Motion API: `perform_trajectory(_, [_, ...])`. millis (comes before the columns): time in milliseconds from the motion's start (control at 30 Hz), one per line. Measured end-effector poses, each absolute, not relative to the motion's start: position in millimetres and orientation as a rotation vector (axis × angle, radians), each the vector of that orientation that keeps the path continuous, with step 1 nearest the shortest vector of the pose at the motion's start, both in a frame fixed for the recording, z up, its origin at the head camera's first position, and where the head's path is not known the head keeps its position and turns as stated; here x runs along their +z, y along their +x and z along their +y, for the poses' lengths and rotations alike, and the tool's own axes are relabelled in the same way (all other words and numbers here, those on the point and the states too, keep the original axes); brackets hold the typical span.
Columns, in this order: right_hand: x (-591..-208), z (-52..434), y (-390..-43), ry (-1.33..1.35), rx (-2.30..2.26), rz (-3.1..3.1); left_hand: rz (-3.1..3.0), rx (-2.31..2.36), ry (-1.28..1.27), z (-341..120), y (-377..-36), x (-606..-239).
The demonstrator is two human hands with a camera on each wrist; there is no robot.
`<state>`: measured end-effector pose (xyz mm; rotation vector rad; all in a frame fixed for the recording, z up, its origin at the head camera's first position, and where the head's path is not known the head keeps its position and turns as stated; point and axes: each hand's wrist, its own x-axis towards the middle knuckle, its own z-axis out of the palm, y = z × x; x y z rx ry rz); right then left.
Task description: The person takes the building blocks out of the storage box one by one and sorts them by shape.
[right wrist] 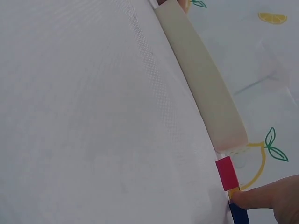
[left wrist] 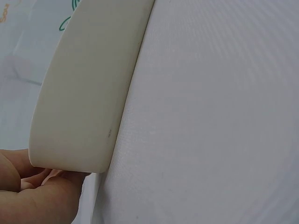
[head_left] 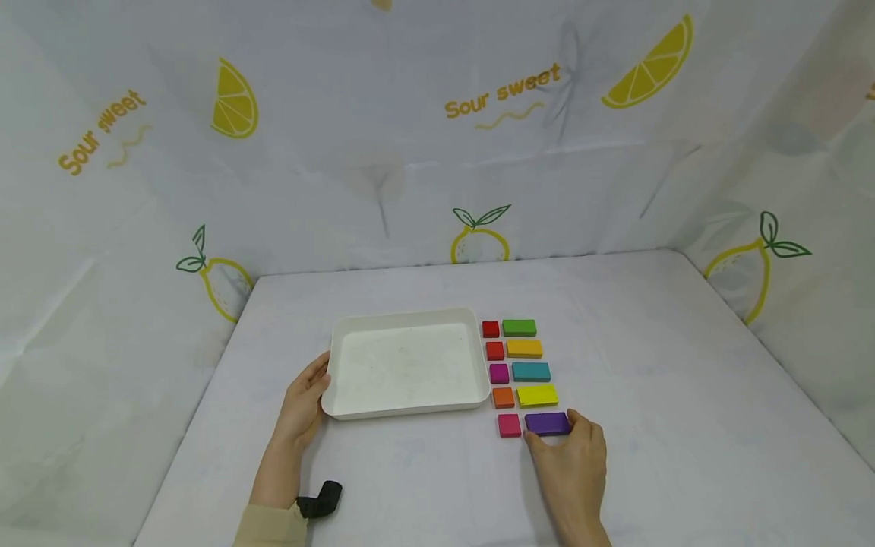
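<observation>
A shallow white tray (head_left: 410, 413) lies on the table. My left hand (head_left: 304, 403) holds its left end, thumb and fingers at the rim; the left wrist view shows the fingers (left wrist: 51, 198) against the tray's end wall (left wrist: 79, 112), with some fingertips hidden. My right hand (head_left: 574, 456) pinches a purple rectangular block (head_left: 547, 424) between thumb and finger at its two ends. Just left of that block sits a pink square block (head_left: 509, 425). In the right wrist view the thumb (right wrist: 252, 197) touches the dark block (right wrist: 239, 213) beside the pink one (right wrist: 227, 173).
Along the tray's right side run two columns of blocks: small squares, including orange (head_left: 503, 397) and magenta (head_left: 499, 373), and longer yellow (head_left: 537, 395), teal (head_left: 531, 371), amber (head_left: 524, 349) and green (head_left: 519, 327) ones. A lemon-print cloth (head_left: 383, 190) hangs behind the white table (head_left: 683, 395).
</observation>
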<state>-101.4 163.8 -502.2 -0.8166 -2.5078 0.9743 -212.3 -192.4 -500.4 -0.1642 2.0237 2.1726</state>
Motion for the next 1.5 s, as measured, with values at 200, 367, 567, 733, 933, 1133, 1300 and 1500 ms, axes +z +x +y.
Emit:
perform_trajectory(200, [-502.2,161.5,-102.7,-0.815,0.975,-2.528,2.037,2.167,-0.171,-195.9,-209.1,-501.3])
perform_trajectory(367, [-501.2,161.5,-104.0,-0.798,0.985,-2.540,2.023,2.166,-0.205,-197.7,-207.1,-500.4])
perform_trajectory(567, [-499.5,159.5,-107.3,-0.895,1.025,-2.622,2.016,2.185,-0.211,-199.4,-205.9,-500.6])
perform_trajectory(733, [-495.4,163.4,-108.4,-0.864,1.037,-2.627,2.036,2.203,-0.198,-199.2,-204.4,-500.4])
perform_trajectory(933, [-482.9,171.8,-114.9,-0.714,1.064,-2.570,2.050,2.207,-0.184,-196.5,-207.3,-501.6])
perform_trajectory(1133, [-475.1,166.1,-125.8,-0.485,1.049,-2.521,2.088,2.184,-0.196,-189.5,-211.7,-501.5])
perform_trajectory(1300, [-474.5,150.0,-132.1,-0.137,0.977,-2.526,2.150,2.158,-0.208,-183.1,-212.5,-498.4])
perform_trajectory(1500, [-480.7,130.8,-136.6,0.092,0.910,-2.560,2.320,1.989,-0.232,-175.2,-213.4,-492.3])
